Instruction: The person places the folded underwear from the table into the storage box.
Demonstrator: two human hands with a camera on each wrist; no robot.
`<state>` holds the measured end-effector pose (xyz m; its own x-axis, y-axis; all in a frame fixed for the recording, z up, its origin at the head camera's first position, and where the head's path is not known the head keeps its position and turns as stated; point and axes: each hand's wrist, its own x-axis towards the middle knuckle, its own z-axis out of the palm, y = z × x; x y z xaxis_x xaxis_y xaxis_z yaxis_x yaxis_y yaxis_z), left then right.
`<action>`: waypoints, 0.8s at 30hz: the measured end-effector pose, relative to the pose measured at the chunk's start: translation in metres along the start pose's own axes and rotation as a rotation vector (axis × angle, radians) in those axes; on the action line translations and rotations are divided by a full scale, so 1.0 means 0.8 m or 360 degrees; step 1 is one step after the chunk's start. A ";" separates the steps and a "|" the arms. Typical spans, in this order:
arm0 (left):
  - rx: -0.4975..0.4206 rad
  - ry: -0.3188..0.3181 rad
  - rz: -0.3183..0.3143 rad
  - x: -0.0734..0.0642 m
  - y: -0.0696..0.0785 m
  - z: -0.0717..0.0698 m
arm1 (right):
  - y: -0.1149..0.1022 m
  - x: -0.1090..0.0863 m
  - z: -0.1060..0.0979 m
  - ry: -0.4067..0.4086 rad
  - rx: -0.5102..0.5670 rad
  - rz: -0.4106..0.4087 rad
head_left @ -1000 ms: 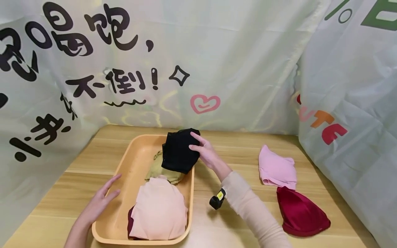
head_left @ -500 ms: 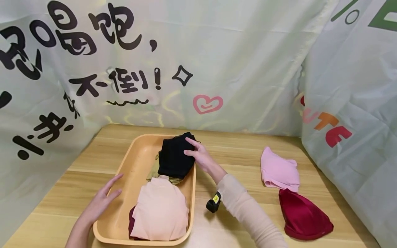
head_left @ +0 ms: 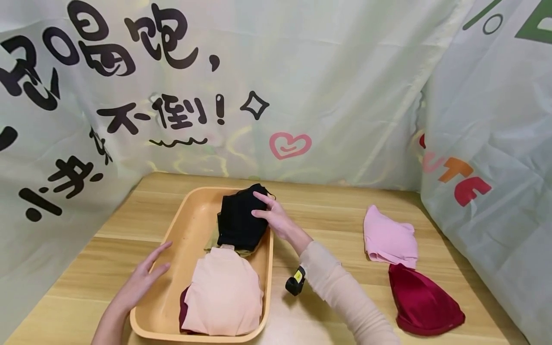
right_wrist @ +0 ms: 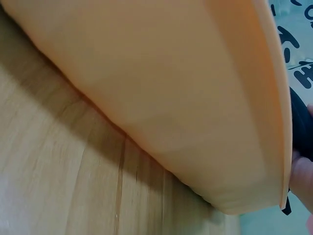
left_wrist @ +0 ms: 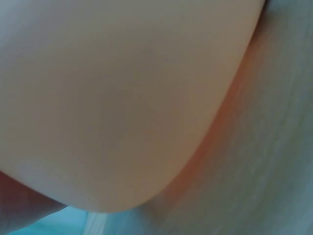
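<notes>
In the head view my right hand (head_left: pixel 280 221) holds a folded black garment (head_left: pixel 238 221) by its right edge, thumb and finger lying on the cloth. A thin black strap sticks out there. The garment lies in the far end of an orange tray (head_left: pixel 183 239), largely covering an olive garment (head_left: pixel 212 240). Nearer me in the tray lies a folded peach garment (head_left: pixel 226 292), with a dark maroon one (head_left: pixel 183 311) showing beneath. My left hand (head_left: pixel 140 282) is at the tray's left rim, fingers extended and holding nothing. The right wrist view shows the tray's outer wall (right_wrist: pixel 161 98) beside the hand.
On the right of the wooden table (head_left: pixel 319 292) lie a folded pink garment (head_left: pixel 390 237) and a shiny dark red one (head_left: pixel 424 302). A black strap with a yellow label (head_left: pixel 297 280) is at my right wrist. Printed cloth (head_left: pixel 345 96) hangs behind and at both sides.
My right hand has brought the black garment left and lower into the tray, over the olive one. The left hand stays at the rim. The view has shifted slightly.
</notes>
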<state>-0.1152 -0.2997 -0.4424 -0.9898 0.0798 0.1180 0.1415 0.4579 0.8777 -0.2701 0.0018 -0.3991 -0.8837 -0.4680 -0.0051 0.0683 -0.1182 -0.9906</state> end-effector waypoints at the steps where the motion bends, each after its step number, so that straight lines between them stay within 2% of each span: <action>1: -0.0001 0.0000 0.0003 0.000 0.000 0.000 | -0.001 0.000 0.000 -0.0004 -0.0020 -0.0004; 8: -0.0025 -0.0008 -0.0001 0.000 0.001 -0.001 | -0.002 0.003 0.004 -0.0029 -0.0277 -0.0064; 18: -0.0022 -0.0018 -0.0010 0.000 0.004 -0.001 | -0.003 0.002 0.015 -0.0129 -0.0708 -0.0036; 24: -0.0036 -0.0018 -0.0003 0.000 0.003 -0.001 | -0.010 -0.002 0.024 -0.0096 -0.1274 -0.0075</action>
<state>-0.1147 -0.2995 -0.4396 -0.9898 0.0891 0.1112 0.1392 0.4381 0.8881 -0.2607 -0.0134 -0.3889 -0.8491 -0.5277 0.0240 -0.3416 0.5139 -0.7869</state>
